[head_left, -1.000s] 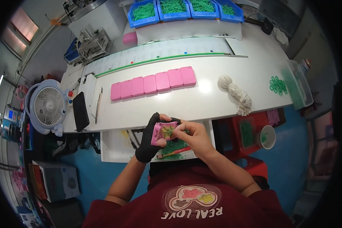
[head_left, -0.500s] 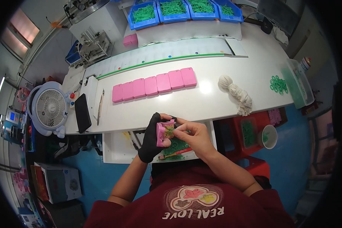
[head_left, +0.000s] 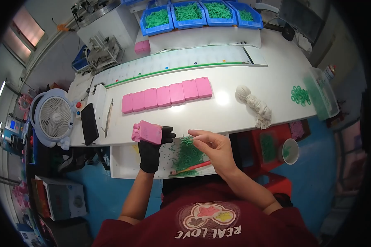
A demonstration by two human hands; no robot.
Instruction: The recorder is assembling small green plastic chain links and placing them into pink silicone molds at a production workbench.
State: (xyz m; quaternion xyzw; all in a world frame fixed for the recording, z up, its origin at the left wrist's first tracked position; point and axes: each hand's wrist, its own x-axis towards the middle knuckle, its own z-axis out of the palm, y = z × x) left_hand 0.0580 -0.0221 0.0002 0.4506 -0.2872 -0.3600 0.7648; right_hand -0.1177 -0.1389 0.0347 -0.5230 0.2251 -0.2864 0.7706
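Observation:
My left hand [head_left: 149, 157], in a black glove with bare fingertips, holds a pink block-shaped mold [head_left: 149, 132] over the table's front edge. Its flat side faces up, and a knobbed end points left; the fingers reach out from beneath it to the right. Apart from it, my bare right hand [head_left: 217, 151] pinches a small branched green piece [head_left: 186, 141] between thumb and fingertips. Below both hands is an open white drawer [head_left: 121, 162] with green scraps [head_left: 189, 158] and a red-handled brush [head_left: 196, 166] in it.
A row of several pink blocks [head_left: 164, 96] lies on the white table [head_left: 193, 115], before a conveyor strip [head_left: 152, 68]. A bundled white cloth [head_left: 253, 105] and green rings [head_left: 301, 95] lie right. Blue bins [head_left: 189, 22] stand behind; a phone [head_left: 89, 123] and fan [head_left: 55, 117] are left.
My left hand has moved left and turned the mold, so its flat side shows. My right hand has drawn away from it with the green piece between the fingertips.

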